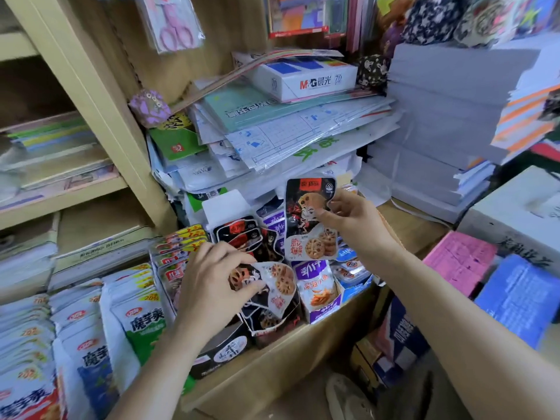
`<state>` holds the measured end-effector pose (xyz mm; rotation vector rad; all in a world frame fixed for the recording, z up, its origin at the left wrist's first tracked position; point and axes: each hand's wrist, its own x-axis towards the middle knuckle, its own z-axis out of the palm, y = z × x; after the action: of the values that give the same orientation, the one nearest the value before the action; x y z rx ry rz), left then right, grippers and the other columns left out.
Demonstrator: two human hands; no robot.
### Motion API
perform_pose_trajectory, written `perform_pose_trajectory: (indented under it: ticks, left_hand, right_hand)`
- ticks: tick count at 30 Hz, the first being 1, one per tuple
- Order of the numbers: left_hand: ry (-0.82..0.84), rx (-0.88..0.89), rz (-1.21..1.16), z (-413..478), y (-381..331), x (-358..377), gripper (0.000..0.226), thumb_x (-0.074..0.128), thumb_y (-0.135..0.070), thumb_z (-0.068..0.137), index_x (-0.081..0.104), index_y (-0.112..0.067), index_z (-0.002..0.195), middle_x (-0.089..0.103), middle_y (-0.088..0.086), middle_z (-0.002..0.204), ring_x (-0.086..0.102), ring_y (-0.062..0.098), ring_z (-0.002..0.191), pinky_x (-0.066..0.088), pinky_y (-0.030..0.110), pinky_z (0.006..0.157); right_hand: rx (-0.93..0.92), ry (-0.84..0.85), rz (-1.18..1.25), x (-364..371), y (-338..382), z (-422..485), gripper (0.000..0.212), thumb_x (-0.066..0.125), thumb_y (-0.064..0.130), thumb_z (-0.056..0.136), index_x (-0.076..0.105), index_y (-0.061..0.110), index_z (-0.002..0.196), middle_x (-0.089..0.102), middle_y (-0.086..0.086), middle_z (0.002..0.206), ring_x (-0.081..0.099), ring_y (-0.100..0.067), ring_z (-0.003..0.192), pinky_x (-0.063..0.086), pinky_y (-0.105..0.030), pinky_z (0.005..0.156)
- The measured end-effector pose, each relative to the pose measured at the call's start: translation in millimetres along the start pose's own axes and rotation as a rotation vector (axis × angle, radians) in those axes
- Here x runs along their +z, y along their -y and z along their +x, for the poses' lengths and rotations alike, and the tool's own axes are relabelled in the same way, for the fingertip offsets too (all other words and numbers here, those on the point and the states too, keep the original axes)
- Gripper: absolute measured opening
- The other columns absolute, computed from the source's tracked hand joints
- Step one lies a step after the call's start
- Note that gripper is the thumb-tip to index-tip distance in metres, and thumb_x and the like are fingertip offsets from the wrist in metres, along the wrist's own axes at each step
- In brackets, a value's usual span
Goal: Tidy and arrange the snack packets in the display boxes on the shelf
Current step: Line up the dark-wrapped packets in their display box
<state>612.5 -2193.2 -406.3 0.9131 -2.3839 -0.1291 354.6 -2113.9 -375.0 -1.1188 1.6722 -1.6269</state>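
Black glossy foil snack packet printed with lotus-root slices: held upright above the display boxes, pinched at its right edge between thumb and fingertips of the right hand. Second black-and-white lotus-root packet: tilted, at the top of the black cardboard display box; left hand grips it, fingers curled round its left side, thumb on its face. Purple cardboard display box: just right of the black one, purple-and-white packets upright inside. Green-and-white pouches: stacked at left. Pale wooden shelf: bears all boxes.
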Motion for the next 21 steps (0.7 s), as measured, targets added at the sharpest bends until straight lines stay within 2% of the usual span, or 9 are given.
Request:
perform_pose_trajectory:
  ticks: [3,5,8,10,11,12,17,20,21]
  left_hand:
    - [-0.103,-0.084,-0.133,-1.6,-2.3,-2.0,0.016,0.077,-0.044,0.077,0.075,-0.03,0.084,0.058,-0.022,0.081,0.051,0.008,0.087,0.041,0.031,0.081]
    - [-0.136,-0.126,-0.23,-2.5,-4.9,-6.4,0.013,0.074,-0.045,0.081,0.073,-0.032,0.08,0.061,-0.025,0.079,0.052,0.0,0.09,0.04,0.023,0.083]
    - [-0.18,-0.24,-0.367,-2.6,-8.3,-13.5,0.007,0.075,-0.043,0.082,0.07,-0.039,0.08,0.064,-0.03,0.088,0.054,-0.001,0.097,0.038,0.016,0.085]
    - [-0.2,-0.3,-0.426,-3.1,-7.3,-15.9,0.009,0.079,-0.037,0.082,0.071,-0.041,0.08,0.063,-0.034,0.095,0.055,0.001,0.099,0.039,0.017,0.085]
    - [-0.204,-0.315,-0.443,-3.1,-5.6,-16.2,0.009,0.079,-0.036,0.082,0.071,-0.041,0.08,0.065,-0.031,0.092,0.056,0.002,0.099,0.04,0.017,0.085]
    - [-0.207,-0.33,-0.456,-2.6,-3.4,-16.3,0.008,0.079,-0.037,0.082,0.072,-0.04,0.081,0.067,-0.027,0.089,0.057,0.002,0.1,0.041,0.019,0.086]
    - [-0.233,-0.371,-0.493,-0.1,1.2,-16.0,0.006,0.079,-0.04,0.082,0.074,-0.038,0.083,0.071,-0.021,0.087,0.062,0.008,0.098,0.046,0.03,0.085]
    - [-0.216,-0.382,-0.476,2.3,-2.9,-13.6,0.008,0.079,-0.041,0.082,0.071,-0.043,0.079,0.068,-0.027,0.087,0.058,0.002,0.097,0.04,0.021,0.082]
    - [-0.214,-0.384,-0.477,3.8,-5.2,-12.1,0.011,0.079,-0.038,0.082,0.071,-0.043,0.078,0.068,-0.029,0.085,0.058,0.0,0.095,0.037,0.016,0.081]
  right_hand:
    - [0.027,-0.043,0.022,-3.3,3.5,-4.4,0.025,0.073,0.018,0.091,0.064,-0.002,0.104,0.063,-0.027,0.101,0.061,-0.033,0.081,0.051,-0.046,0.072]
    - [0.042,-0.077,0.076,-5.4,7.4,-7.8,0.024,0.073,0.014,0.091,0.063,-0.004,0.102,0.063,-0.031,0.103,0.062,-0.033,0.083,0.053,-0.048,0.075]
    - [0.081,-0.101,0.145,-7.2,12.6,-13.0,0.025,0.074,0.016,0.09,0.063,-0.003,0.101,0.065,-0.031,0.105,0.065,-0.03,0.084,0.055,-0.034,0.067]
    - [0.106,-0.096,0.189,-7.0,16.4,-17.1,0.033,0.077,0.025,0.084,0.064,0.0,0.101,0.066,-0.03,0.107,0.066,-0.044,0.095,0.059,-0.053,0.08]
    - [0.112,-0.092,0.217,-6.8,18.7,-19.4,0.034,0.076,0.027,0.083,0.064,0.002,0.101,0.066,-0.029,0.107,0.064,-0.048,0.101,0.056,-0.062,0.087]
    - [0.118,-0.088,0.249,-6.7,20.5,-21.1,0.031,0.075,0.025,0.086,0.064,0.002,0.102,0.067,-0.026,0.107,0.063,-0.049,0.101,0.053,-0.065,0.088]
    - [0.124,-0.03,0.413,-7.9,29.6,-26.6,0.008,0.062,0.012,0.097,0.058,0.009,0.104,0.071,-0.005,0.096,0.07,-0.027,0.086,0.057,-0.049,0.072]
    - [0.046,0.061,0.44,-5.8,35.6,-31.1,0.006,0.058,0.012,0.098,0.064,0.012,0.097,0.069,-0.001,0.093,0.069,-0.018,0.081,0.057,-0.042,0.064]
    - [0.022,0.092,0.445,-4.4,35.9,-32.2,0.008,0.058,0.012,0.097,0.066,0.014,0.098,0.069,-0.002,0.094,0.069,-0.018,0.084,0.058,-0.043,0.068]
